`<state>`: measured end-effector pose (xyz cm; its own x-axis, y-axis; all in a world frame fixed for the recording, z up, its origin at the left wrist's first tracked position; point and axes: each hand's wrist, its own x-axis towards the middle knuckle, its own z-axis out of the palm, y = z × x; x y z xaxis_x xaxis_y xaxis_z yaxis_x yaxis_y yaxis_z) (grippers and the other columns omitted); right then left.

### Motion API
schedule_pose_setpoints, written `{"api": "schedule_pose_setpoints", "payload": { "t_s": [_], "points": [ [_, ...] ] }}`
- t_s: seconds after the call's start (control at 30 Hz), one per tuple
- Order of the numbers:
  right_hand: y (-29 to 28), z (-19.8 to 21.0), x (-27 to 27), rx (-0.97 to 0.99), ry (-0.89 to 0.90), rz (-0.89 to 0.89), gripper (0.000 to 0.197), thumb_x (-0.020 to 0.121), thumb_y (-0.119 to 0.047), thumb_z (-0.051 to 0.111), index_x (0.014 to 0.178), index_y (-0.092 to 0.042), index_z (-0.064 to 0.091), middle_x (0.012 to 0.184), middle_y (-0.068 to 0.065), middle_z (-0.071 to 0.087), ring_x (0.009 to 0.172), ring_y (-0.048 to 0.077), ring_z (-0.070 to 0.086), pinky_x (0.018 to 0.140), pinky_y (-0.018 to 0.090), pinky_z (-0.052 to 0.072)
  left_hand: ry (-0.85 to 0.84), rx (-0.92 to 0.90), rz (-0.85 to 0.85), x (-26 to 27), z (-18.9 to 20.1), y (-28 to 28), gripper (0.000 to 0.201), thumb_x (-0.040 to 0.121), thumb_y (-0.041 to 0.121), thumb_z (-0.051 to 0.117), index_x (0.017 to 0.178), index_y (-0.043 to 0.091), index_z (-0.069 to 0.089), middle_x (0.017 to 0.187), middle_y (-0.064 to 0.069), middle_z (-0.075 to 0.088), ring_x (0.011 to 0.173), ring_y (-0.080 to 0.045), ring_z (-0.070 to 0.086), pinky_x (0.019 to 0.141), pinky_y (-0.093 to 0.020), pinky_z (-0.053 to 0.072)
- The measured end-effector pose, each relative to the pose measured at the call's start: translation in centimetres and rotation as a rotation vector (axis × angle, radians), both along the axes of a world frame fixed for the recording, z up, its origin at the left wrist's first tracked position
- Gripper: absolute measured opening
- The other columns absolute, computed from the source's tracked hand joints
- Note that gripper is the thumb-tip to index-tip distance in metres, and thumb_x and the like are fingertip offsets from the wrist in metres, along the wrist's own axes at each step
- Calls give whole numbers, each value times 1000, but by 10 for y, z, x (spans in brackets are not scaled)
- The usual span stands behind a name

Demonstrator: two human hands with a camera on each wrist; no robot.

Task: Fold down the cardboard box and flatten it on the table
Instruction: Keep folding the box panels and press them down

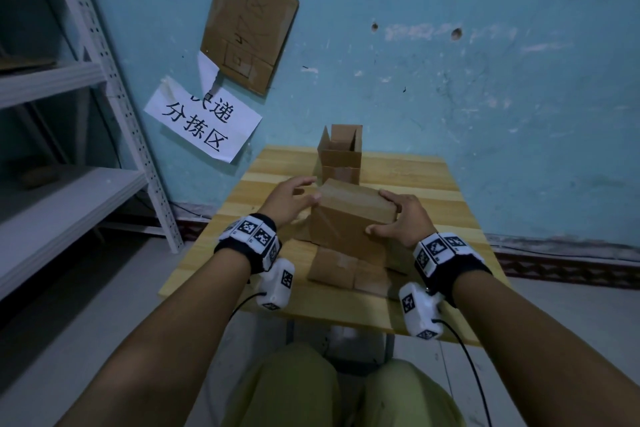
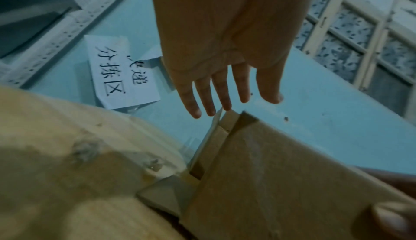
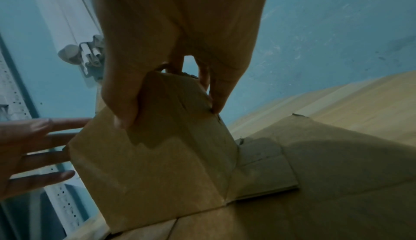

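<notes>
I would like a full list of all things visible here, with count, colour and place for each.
box: 1, brown, near middle of table, partly collapsed, flaps spread toward the near edge
open box: 1, brown, upright at far side of table
table: 1, light wood, against the wall
cardboard sheet: 1, brown, on wall above the sign
sign: 1, white with black characters, on wall left of table
shelf: 1, white metal, at left
wall: 1, blue, behind table
left hand: open, at the box's left side
right hand: grips the box's right edge
</notes>
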<state>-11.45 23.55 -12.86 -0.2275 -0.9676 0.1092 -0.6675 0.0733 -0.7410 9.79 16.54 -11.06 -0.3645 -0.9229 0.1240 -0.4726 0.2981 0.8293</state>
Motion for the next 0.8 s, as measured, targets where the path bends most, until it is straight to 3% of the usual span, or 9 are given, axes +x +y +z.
{"api": "schedule_pose_setpoints", "payload": {
  "t_s": [0.1,0.23,0.33,0.43,0.5,0.57,0.67,0.73,0.8],
  "points": [
    [6,9,1,-30,-7,14,80,65,-12,83,136,-9,46,127,10,54,101,8,44,82,17,36,-106,-24,-87,-7,5,3,53,86,23,64,136,17,46,145,-4,41,134,-21,38,106,-38,35],
    [9,26,-8,-45,-58,43,78,66,-11,83,136,-12,48,125,9,56,101,16,51,78,16,37,-96,-116,-82,-13,15,7,57,82,13,68,135,15,46,139,-8,41,129,-21,40,105,-35,36],
    [14,34,-16,-32,-73,78,76,68,-9,81,136,-13,48,127,7,53,105,12,47,79,14,36,-114,-146,-66,-18,21,8,56,77,10,73,128,12,49,131,-10,41,122,-21,43,103,-33,37],
    [20,33,-22,-2,-99,84,78,68,-8,81,137,-13,46,134,7,50,117,15,46,89,19,37,-142,-204,-85,-23,21,10,35,72,9,76,90,20,49,114,-7,42,111,-23,43,97,-36,39],
    [24,32,-24,41,-65,98,79,70,-11,80,139,-14,43,142,6,44,131,21,41,99,22,31,-130,-243,-135,-26,21,14,41,71,3,76,67,23,40,102,-2,45,102,-20,44,95,-37,39],
    [27,30,-25,94,-11,117,81,73,-12,78,142,-14,37,146,6,39,135,22,35,96,18,26,-107,-234,-194,-28,21,19,47,69,-6,74,56,20,38,95,-1,55,96,-16,49,94,-37,42],
    [28,25,-25,103,5,113,84,72,-9,78,144,-12,34,145,8,39,133,21,36,94,14,26,-93,-218,-267,-28,16,22,48,72,-13,68,54,17,36,102,-8,67,100,-15,56,86,-26,47],
    [28,23,-26,115,-1,128,86,73,-14,78,145,-12,32,147,9,36,135,21,34,101,17,26,-93,-180,-306,-28,14,21,46,76,-15,62,57,16,34,109,-12,68,104,-14,58,75,-14,46],
    [27,22,-28,163,-34,159,88,75,-20,77,147,-16,27,152,6,28,139,21,28,110,26,24,-145,-158,-323,-28,14,23,36,80,-12,60,64,15,44,107,-9,66,108,-17,58,73,-17,45]
  ]
}}
